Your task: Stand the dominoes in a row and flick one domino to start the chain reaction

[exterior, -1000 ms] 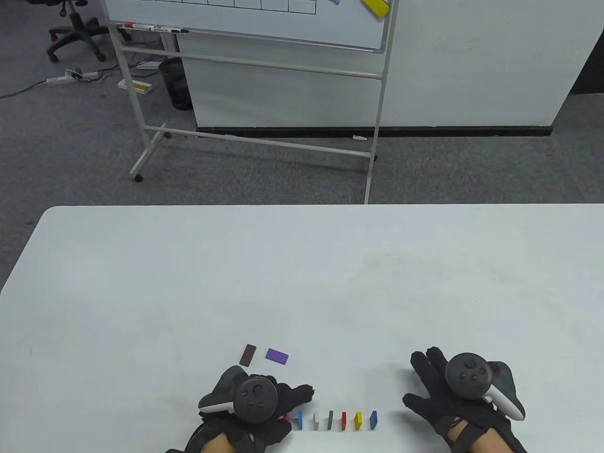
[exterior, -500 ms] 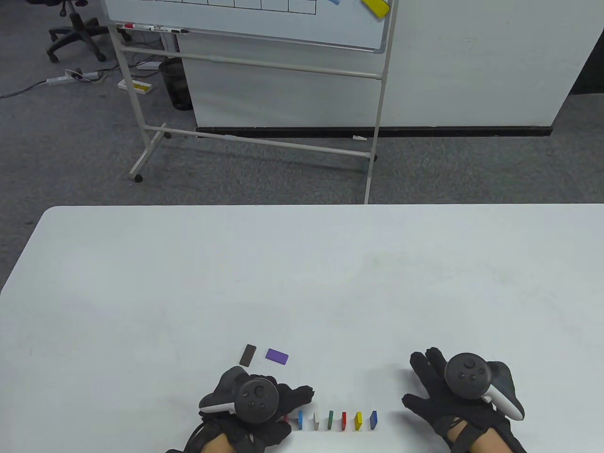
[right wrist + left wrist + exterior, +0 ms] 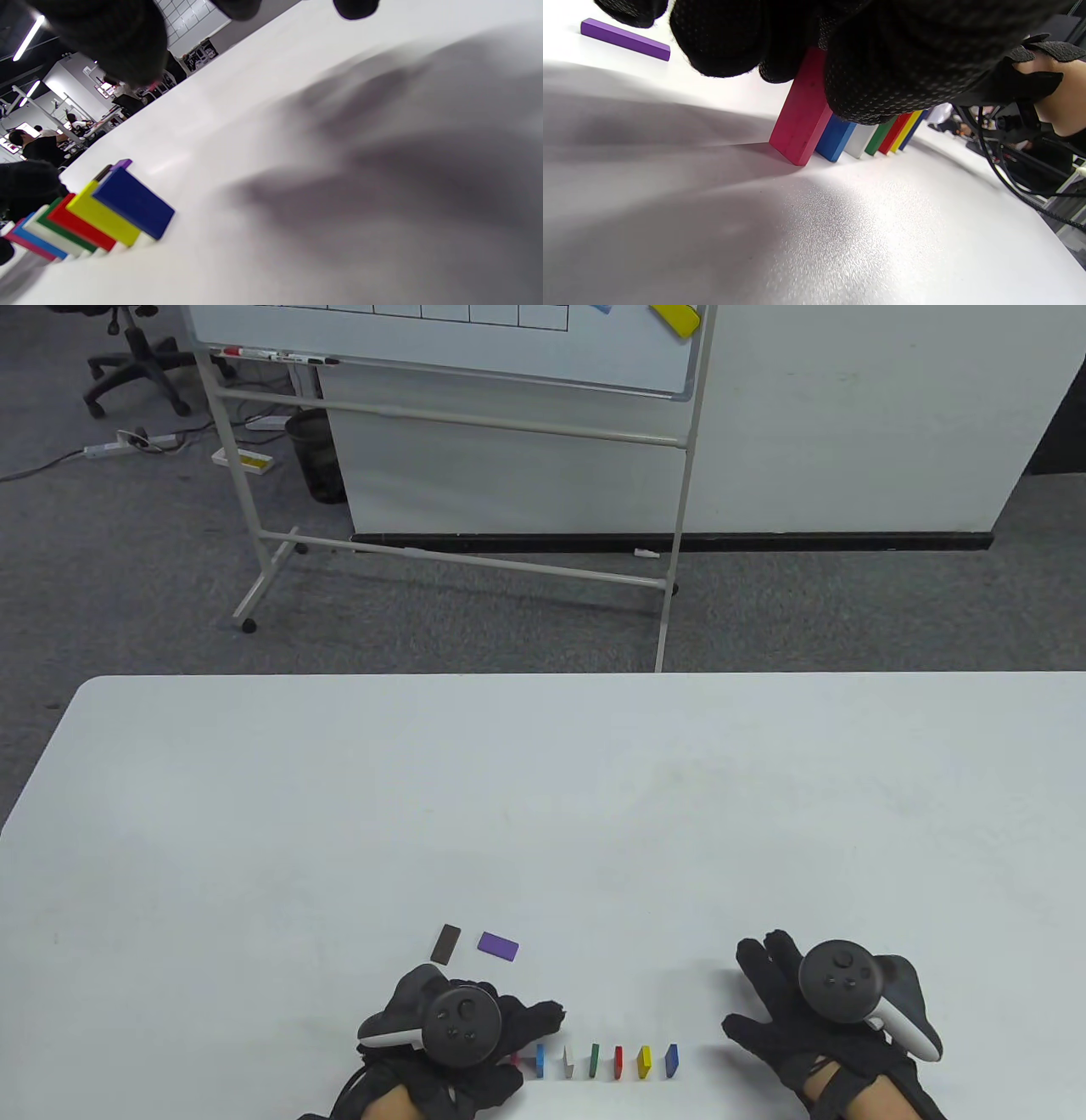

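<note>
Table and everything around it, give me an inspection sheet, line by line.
Surface: white table, faint scuffs.
Job's things: seven standing dominoes; pink domino at the left end, blue domino at the right. Brown domino and purple domino lie flat behind.
Clutter: nothing seen.
Grippers: left hand holds the pink domino; right hand spread flat, empty.
Cables: black wires by the left wrist.
Surroundings: whiteboard stand, office chair, bin, power strip.
</note>
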The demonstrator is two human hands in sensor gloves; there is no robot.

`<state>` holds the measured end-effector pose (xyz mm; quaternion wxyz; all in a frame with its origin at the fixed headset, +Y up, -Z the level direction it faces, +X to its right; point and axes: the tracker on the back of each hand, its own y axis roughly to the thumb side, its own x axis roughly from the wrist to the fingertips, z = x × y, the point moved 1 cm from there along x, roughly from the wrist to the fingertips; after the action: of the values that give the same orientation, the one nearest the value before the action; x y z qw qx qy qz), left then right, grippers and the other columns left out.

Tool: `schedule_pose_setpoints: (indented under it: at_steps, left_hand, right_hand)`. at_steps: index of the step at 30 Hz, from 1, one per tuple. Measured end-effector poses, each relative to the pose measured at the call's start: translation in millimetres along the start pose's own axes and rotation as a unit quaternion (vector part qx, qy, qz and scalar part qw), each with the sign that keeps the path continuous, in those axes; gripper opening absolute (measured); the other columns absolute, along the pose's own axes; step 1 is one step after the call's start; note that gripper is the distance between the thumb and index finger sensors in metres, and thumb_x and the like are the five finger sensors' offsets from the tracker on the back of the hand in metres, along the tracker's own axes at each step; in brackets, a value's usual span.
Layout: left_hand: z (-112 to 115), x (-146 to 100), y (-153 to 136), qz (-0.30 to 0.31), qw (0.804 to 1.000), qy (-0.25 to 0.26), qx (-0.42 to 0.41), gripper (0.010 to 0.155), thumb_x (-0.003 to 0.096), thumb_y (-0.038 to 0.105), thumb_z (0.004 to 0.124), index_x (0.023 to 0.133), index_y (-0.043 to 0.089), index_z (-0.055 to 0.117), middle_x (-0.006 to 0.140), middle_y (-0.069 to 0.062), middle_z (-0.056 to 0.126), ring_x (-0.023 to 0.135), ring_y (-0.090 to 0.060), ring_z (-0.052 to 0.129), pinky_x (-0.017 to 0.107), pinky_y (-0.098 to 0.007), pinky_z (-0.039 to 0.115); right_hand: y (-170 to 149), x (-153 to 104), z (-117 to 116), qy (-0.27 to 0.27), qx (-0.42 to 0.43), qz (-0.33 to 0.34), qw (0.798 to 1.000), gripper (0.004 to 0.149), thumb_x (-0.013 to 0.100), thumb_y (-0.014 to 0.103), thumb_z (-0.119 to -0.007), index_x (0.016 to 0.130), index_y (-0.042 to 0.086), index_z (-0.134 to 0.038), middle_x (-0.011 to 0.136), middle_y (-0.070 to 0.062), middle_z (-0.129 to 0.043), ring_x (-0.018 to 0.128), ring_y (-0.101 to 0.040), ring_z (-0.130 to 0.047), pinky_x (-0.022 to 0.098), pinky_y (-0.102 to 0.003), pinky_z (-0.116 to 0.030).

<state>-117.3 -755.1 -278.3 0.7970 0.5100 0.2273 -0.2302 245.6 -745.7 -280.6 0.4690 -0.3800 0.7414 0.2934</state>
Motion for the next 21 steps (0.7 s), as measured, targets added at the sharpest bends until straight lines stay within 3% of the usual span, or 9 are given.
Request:
schedule_pose_setpoints:
  at_steps: [8,11,13,16,21]
  left_hand:
    - [0.6,-0.5,-0.8,-0.008,1.0,-0.011,0.003,0.081,0.0447,0.039,0.096,0.109,0.021,0.05,0.094,-0.002,0.072,0.065,-0.029,0.082,0.066,-0.068,0.054]
    - [-2.2,-2.7,-3.2,-0.032,0.999,-0.021,0.025,0.085,0.044,0.041,0.096,0.11,0.022,0.047,0.1,-0.003,0.061,0.078,-0.033,0.071,0.068,-0.068,0.047]
    - [-8.1,-7.7,-8.7,-0.069,0.996,-0.011,0.051,0.088,0.0443,0.042,0.095,0.111,0.022,0.041,0.108,-0.006,0.047,0.092,-0.038,0.058,0.069,-0.069,0.042]
    - [-22.3,-20.6,-21.5,-0.14,0.986,0.048,0.083,0.09,0.0451,0.043,0.093,0.111,0.021,0.036,0.113,-0.009,0.034,0.1,-0.043,0.047,0.07,-0.07,0.039]
    - [-30.4,-37.6,-50.3,-0.247,0.959,0.104,0.087,0.082,0.0493,0.044,0.085,0.112,0.017,0.039,0.112,-0.015,0.045,0.099,-0.045,0.056,0.069,-0.071,0.043]
  right_hand:
    - [-0.1,0.5,-0.5,0.002,-0.001,0.0,1.0,0.089,0.05,0.057,-0.077,0.114,0.017,-0.029,0.115,-0.02,-0.014,0.107,-0.056,-0.033,0.066,-0.077,-0.033]
    - [-0.2,0.5,-0.7,0.003,-0.001,0.0,1.0,0.089,0.05,0.057,-0.077,0.114,0.017,-0.029,0.115,-0.02,-0.014,0.107,-0.055,-0.033,0.066,-0.077,-0.033]
    - [-0.3,0.6,-0.9,0.003,-0.001,0.0,1.0,0.089,0.05,0.057,-0.077,0.114,0.017,-0.029,0.115,-0.019,-0.014,0.107,-0.056,-0.033,0.066,-0.077,-0.033]
    - [-0.5,0.6,-1.0,0.004,-0.001,-0.001,1.0,0.089,0.05,0.057,-0.077,0.114,0.017,-0.029,0.115,-0.02,-0.014,0.107,-0.055,-0.033,0.066,-0.077,-0.033]
    - [0.0,1.2,-1.6,0.006,-0.001,-0.001,1.0,0.089,0.05,0.057,-0.077,0.114,0.017,-0.029,0.115,-0.02,-0.014,0.107,-0.056,-0.033,0.066,-0.077,-0.033]
